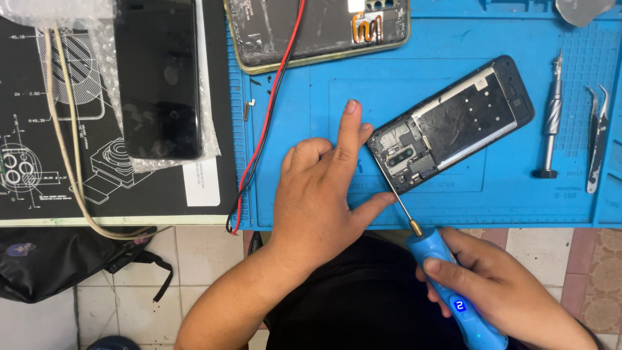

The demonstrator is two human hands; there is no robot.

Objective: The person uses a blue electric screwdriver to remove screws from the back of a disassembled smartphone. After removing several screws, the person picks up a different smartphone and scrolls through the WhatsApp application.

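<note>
Nearest the person, at the bench's front edge, the right hand (pixel 499 285) is wrapped tight around a blue electric screwdriver (pixel 453 291), whose thin bit slants up to the lower left corner of an opened phone (pixel 453 123) lying askew on the blue work mat (pixel 363 78). The left hand (pixel 324 194) rests on the mat just beside that phone, fingers loosely spread, with the thumb and middle finger touching the phone's near end to steady it and nothing held in the palm. Toward the right edge of the bench, a grey hand screwdriver (pixel 552 116) and a pair of tweezers (pixel 597 136) lie on the mat. To the left, a red and black wire (pixel 269 110) runs up the mat's edge. Further back, a removed back cover (pixel 311 29) lies at the far edge, and a dark phone screen (pixel 159 78) on bubble wrap lies over a black printed mat (pixel 39 175) at the far left corner.
</note>
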